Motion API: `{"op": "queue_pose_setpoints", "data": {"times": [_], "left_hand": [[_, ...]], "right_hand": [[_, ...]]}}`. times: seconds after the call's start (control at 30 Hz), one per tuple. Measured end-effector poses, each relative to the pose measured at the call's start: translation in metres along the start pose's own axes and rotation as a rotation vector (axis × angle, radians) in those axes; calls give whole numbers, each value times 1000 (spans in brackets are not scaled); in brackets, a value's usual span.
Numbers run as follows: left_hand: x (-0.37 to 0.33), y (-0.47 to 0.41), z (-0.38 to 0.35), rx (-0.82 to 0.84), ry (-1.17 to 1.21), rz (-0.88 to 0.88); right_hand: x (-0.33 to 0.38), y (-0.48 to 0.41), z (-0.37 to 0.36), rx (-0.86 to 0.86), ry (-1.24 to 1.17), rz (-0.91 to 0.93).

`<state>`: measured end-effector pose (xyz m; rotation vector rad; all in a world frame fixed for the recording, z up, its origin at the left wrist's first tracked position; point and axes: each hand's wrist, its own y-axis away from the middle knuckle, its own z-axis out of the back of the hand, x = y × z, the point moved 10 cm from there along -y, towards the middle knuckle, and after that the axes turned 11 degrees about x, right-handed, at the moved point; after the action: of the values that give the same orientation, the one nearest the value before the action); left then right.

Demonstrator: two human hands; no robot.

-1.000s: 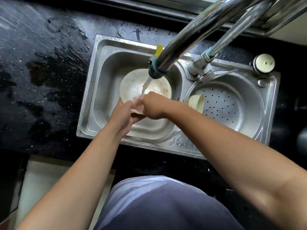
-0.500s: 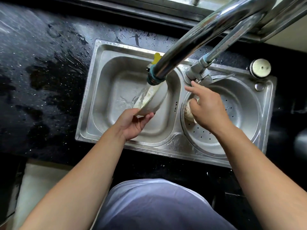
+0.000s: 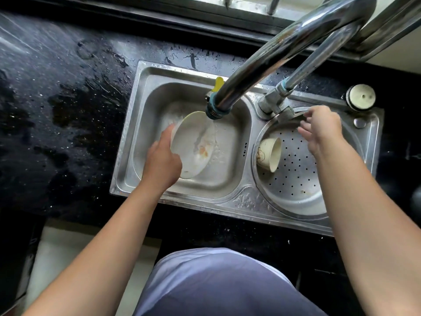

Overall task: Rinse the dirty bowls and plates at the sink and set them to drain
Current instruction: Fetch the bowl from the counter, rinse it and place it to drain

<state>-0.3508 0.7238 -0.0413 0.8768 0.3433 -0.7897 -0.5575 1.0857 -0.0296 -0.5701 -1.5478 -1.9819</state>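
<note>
One round, orange-stained cream plate (image 3: 191, 142)

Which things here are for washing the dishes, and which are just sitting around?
For the job: dirty dish in the left hand, running tap, small bowl lying in the holey basin, right hand by the tap handle.
Just there: round cap, wet black counter.

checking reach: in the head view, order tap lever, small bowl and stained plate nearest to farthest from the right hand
1. tap lever, by the fingertips of the right hand.
2. small bowl, on its side in the right basin.
3. stained plate, over the left basin, in the left hand.
</note>
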Motion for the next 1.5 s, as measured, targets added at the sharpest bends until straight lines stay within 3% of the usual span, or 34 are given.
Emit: {"op": "queue_pose_setpoints", "data": {"times": [0.13, 0.2, 0.37, 0.43, 0.5, 0.57, 0.63, 0.73, 0.87, 0.97, 1.1, 1.3, 1.37, 1.5], "left_hand": [[-7, 5, 6, -159, -48, -86], [-10, 6, 6, -184, -62, -140], [0, -3, 1, -191, 20, -204], [26, -13, -19, -72, 255, -35], [50, -12, -56, 125, 711, 222], [55, 0, -86, 276, 1021, 379], [50, 10, -102, 390, 1160, 440], [46, 24, -118, 542, 1225, 550], [39, 32, -117, 811, 1202, 597], [22, 38, -107, 1000, 1297, 544], [3, 55, -104, 1297, 1600, 557], [13, 68, -115, 1434, 1615, 493], [22, 73, -121, 1366, 1553, 549], [32, 54, -133, 957, 1048, 422]], "right_hand": [[14, -6, -22, 14, 30, 74], [18, -6, -23, -16, 124, 102], [-5, 1, -16, 104, 289, 67], [-18, 20, -12, 74, 406, 119], [-29, 45, -27, 125, 536, 241], [-40, 71, -52, 256, 626, 361], [-49, 92, -77, 438, 686, 450], [-54, 115, -102, 653, 814, 565], [-48, 134, -120, 771, 902, 694], [-36, 137, -129, 797, 822, 734], [-21, 135, -145, 827, 642, 687], [-26, 144, -143, 792, 706, 688], [-36, 148, -137, 822, 723, 665], [-59, 138, -90, 779, 454, 406]]}}
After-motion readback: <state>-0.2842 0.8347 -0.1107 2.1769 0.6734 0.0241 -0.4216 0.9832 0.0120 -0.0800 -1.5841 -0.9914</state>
